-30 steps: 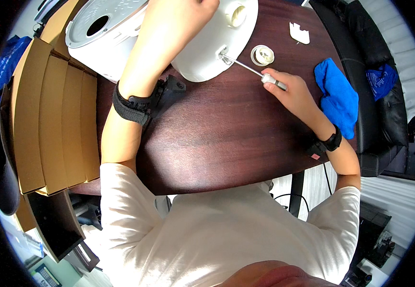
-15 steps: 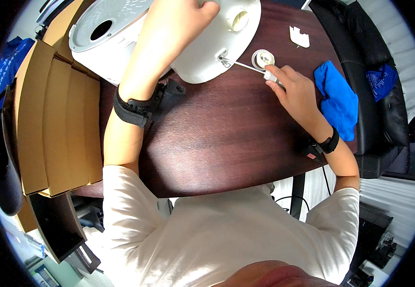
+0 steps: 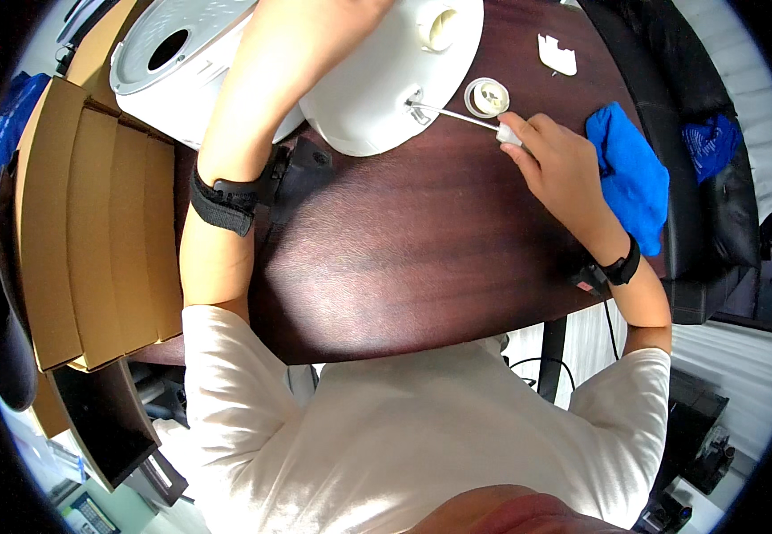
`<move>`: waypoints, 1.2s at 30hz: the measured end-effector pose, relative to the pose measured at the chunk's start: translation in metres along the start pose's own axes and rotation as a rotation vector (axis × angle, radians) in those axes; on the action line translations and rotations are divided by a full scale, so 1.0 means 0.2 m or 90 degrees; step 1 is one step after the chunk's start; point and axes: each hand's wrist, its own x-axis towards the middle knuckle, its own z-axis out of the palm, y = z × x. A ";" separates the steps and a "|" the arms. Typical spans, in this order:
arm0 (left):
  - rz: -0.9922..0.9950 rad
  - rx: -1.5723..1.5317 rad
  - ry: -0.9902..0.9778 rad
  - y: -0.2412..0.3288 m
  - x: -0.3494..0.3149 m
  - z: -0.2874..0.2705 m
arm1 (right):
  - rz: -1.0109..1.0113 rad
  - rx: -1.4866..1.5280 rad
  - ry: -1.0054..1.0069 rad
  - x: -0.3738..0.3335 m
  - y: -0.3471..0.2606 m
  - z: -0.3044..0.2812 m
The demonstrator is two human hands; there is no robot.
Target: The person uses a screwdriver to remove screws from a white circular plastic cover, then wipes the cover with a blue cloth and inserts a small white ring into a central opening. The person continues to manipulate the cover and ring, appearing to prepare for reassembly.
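My right hand (image 3: 557, 167) is closed around the pale handle of a screwdriver (image 3: 457, 115). Its thin metal shaft points left, and the tip sits at a small recess in a white curved plastic housing (image 3: 359, 116). Across that housing's far part reaches my left hand (image 3: 315, 40); its fingers run past the top edge of the picture, so their pose is hidden. A round cream-coloured socket (image 3: 440, 30) is set into the housing near its right side. Just beyond my right fingertips, on the table, lies a small round white cap (image 3: 487, 97).
Left of the housing stands a white appliance body (image 3: 192, 53) with a dark round hole. A broken-edged white plastic piece (image 3: 557, 56) and a blue cloth (image 3: 628, 178) lie on the dark wooden table (image 3: 404, 258). Cardboard boxes (image 3: 101, 231) line the left side; a black sofa (image 3: 715, 205) is at right.
My left arm has shifted left and its hand farther out of the picture. The housing has moved slightly left, and my right hand slightly right, with the screwdriver tip still at the recess.
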 end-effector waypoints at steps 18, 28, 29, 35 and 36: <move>-0.032 0.039 0.002 0.04 0.02 0.01 | 0.220 0.326 -0.063 -0.04 -0.02 0.12; 0.004 0.032 0.022 0.02 0.01 0.01 | 0.257 0.384 -0.086 -0.06 -0.02 0.15; 0.015 0.032 0.026 0.02 0.01 0.01 | 0.249 0.390 -0.084 -0.06 -0.02 0.15; -0.004 0.045 0.030 -0.01 0.03 0.03 | 0.223 0.415 -0.122 -0.04 0.03 0.12; -0.043 0.056 0.030 0.02 0.01 0.03 | 0.215 0.414 -0.119 -0.03 0.03 0.13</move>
